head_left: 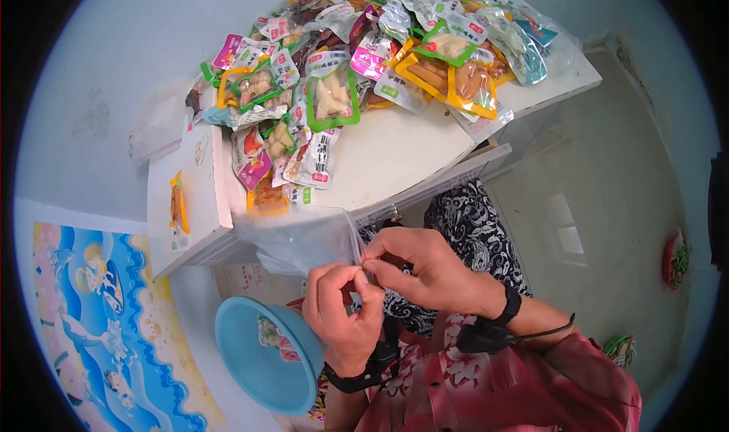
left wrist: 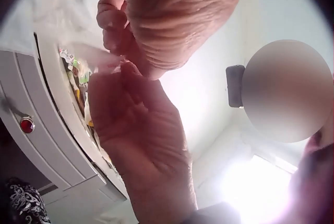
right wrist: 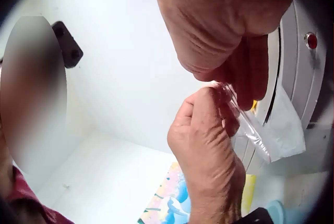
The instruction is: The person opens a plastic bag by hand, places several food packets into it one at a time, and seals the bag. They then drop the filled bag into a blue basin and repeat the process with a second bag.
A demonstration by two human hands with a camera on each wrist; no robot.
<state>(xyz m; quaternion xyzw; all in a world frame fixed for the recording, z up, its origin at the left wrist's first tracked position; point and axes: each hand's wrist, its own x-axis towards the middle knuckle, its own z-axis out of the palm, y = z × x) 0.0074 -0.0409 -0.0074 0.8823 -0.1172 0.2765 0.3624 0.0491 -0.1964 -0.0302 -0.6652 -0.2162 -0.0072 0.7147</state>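
A clear plastic bag (head_left: 304, 241) hangs from both hands in front of the table's near edge. The left hand (head_left: 343, 310) pinches the bag's edge between thumb and curled fingers. Right against it, the right hand (head_left: 425, 269) pinches the same edge, thumb tip touching forefinger. In the right wrist view the bag (right wrist: 279, 132) droops below the fingers as a thin, creased sheet. From the left wrist view, the two hands' fingertips meet and mostly cover the pinched part.
Vacuum-packed snack pouches (head_left: 332, 90) are heaped on the white table (head_left: 395, 159). One orange-edged pouch (head_left: 178, 204) lies on the left ledge. Below stands a blue basin (head_left: 235, 356) with a few packets inside. A red bowl (head_left: 674, 261) sits at the far right.
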